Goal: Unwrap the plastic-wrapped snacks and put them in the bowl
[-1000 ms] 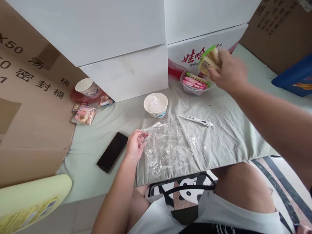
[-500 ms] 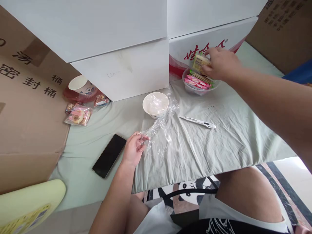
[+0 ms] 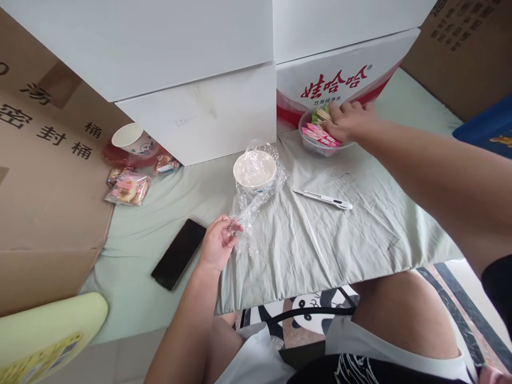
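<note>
My left hand [image 3: 218, 242] pinches a corner of a crumpled sheet of clear cling film [image 3: 256, 200], which stretches up and drapes around a white bowl [image 3: 255, 171] on the pale green cloth [image 3: 320, 234]. My right hand [image 3: 348, 120] reaches far right into a clear plastic bowl [image 3: 316, 146] filled with pink and green snack packets [image 3: 320, 133]. Its fingers lie pressed down over the packets. A white pen [image 3: 322, 198] lies on the cloth between the two bowls.
A black phone [image 3: 178, 254] lies left of my left hand. White boxes [image 3: 192, 80] stand behind the bowls, one with red characters [image 3: 334, 82]. A paper cup on a red plate [image 3: 132, 144] and wrapped snacks [image 3: 128, 188] sit far left beside brown cardboard [image 3: 44, 176].
My right hand lowered the yellow-green snack packet into the clear bowl and now rests on the packets. The cling film, first spread flat, was pulled up and bunched toward the white bowl.
</note>
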The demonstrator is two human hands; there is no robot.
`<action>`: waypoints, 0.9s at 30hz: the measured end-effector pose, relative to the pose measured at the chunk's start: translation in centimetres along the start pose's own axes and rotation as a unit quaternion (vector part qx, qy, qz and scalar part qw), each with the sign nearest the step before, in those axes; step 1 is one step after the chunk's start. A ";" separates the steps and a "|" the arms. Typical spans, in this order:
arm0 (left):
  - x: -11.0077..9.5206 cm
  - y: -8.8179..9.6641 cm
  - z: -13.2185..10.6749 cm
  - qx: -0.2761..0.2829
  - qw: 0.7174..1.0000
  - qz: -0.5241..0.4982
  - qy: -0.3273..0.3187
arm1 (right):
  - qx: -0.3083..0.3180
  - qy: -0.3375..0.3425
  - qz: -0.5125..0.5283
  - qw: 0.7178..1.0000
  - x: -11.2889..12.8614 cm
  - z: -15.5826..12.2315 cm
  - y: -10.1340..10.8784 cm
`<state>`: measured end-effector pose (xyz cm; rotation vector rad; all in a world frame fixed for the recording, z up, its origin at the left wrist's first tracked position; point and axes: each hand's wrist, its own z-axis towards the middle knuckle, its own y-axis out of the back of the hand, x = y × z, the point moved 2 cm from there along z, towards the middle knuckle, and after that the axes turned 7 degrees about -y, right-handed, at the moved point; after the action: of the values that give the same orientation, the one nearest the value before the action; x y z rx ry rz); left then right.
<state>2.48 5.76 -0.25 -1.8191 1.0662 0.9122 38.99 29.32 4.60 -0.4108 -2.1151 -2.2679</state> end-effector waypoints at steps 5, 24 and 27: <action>0.2 0.5 -0.6 0.045 0.999 0.012 -0.008 | -0.112 0.087 0.052 0.988 2.6 -5.5 2.9; -2.0 4.3 -2.3 0.101 0.985 0.135 -0.039 | -0.093 0.122 0.435 0.887 5.7 -23.4 -2.0; -2.9 6.4 -2.0 -0.103 0.973 0.102 -0.182 | -0.150 0.181 0.410 0.881 3.6 -27.5 -1.5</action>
<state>-4.10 2.93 1.28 -1.6349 0.9605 1.4636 30.24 3.08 2.43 -0.6632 -1.0903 -1.9203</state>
